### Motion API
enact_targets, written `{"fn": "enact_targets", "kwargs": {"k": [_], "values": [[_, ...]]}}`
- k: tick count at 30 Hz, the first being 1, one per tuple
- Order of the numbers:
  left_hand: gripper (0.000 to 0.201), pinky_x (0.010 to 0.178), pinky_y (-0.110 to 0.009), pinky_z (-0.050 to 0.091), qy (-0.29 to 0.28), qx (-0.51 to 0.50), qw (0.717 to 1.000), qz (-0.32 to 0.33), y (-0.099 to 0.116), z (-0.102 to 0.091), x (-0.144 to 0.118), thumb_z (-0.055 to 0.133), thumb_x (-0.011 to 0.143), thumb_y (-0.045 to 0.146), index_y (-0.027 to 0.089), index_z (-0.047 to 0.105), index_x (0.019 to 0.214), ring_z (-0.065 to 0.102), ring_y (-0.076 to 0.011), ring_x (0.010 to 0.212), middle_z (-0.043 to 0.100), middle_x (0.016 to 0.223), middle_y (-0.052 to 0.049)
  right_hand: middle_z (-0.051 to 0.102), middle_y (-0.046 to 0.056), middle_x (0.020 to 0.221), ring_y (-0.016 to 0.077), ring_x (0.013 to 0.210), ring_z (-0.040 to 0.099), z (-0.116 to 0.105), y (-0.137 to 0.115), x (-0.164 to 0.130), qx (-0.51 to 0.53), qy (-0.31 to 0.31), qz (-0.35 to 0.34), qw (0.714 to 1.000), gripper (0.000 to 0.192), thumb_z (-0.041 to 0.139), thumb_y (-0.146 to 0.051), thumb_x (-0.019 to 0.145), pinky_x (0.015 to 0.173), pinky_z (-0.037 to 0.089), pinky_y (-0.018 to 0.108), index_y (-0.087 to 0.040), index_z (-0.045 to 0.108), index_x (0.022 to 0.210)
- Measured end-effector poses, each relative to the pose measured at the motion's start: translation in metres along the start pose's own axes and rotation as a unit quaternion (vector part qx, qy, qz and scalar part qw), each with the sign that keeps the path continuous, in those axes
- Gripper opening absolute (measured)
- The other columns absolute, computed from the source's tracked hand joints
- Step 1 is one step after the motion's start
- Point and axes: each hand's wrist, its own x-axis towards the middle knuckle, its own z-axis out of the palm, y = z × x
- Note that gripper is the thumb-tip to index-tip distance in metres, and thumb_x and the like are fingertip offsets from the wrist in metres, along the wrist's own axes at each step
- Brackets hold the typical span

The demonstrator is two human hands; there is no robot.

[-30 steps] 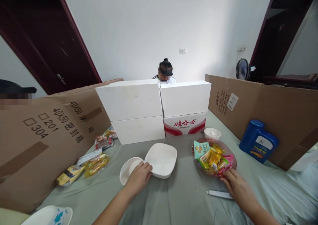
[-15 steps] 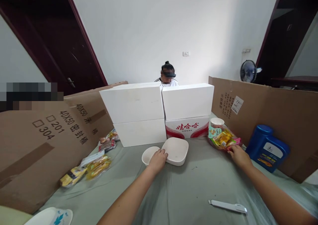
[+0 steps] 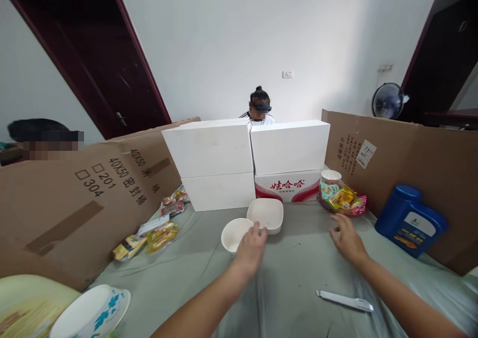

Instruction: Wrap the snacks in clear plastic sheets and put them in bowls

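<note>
A round white bowl point(image 3: 236, 234) sits on the grey-green cloth point(image 3: 291, 298) touching a square white dish point(image 3: 265, 214) behind it; the left hand point(image 3: 251, 248) rests fingers loosely curled at the bowl's near right rim, grasping nothing. The right hand point(image 3: 345, 238) lies spread and empty on the cloth, a plate of wrapped snacks point(image 3: 341, 199) just beyond its fingertips and a white utensil point(image 3: 345, 301) nearer the wrist.

Right hand point(image 3: 345, 238) off snack plate point(image 3: 341, 198) — open, pulled back; left hand point(image 3: 252, 246) drawn back from bowls.
</note>
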Motion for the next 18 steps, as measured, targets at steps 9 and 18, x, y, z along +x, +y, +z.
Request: {"fn": "enact_targets", "kwargs": {"k": [9, 18], "values": [[0.019, 0.085, -0.029, 0.043, 0.160, -0.103, 0.917, 0.352, 0.045, 0.016, -0.022, 0.044, 0.093, 0.022, 0.022, 0.062, 0.097, 0.057, -0.0163, 0.092, 0.063, 0.103, -0.004, 0.067, 0.007, 0.098, 0.0191, 0.087, 0.064, -0.012, -0.083, -0.054, 0.113, -0.195, -0.210, 0.951, 0.025, 0.039, -0.032, 0.093, 0.078, 0.051, 0.032, -0.025, 0.062, 0.093], [0.048, 0.112, -0.044, 0.024, 0.055, -0.073, 0.969, -0.231, -0.132, 0.042, 0.003, 0.043, 0.093, 0.041, 0.019, 0.049, 0.135, 0.028, -0.0290, 0.138, 0.040, 0.147, -0.012, 0.053, 0.011, 0.135, 0.0305, 0.108, 0.060, 0.032, -0.003, -0.025, -0.015, -0.034, -0.112, 0.993, 0.048, 0.039, -0.047, 0.081, 0.080, 0.055, 0.043, -0.026, 0.057, 0.121]]}}
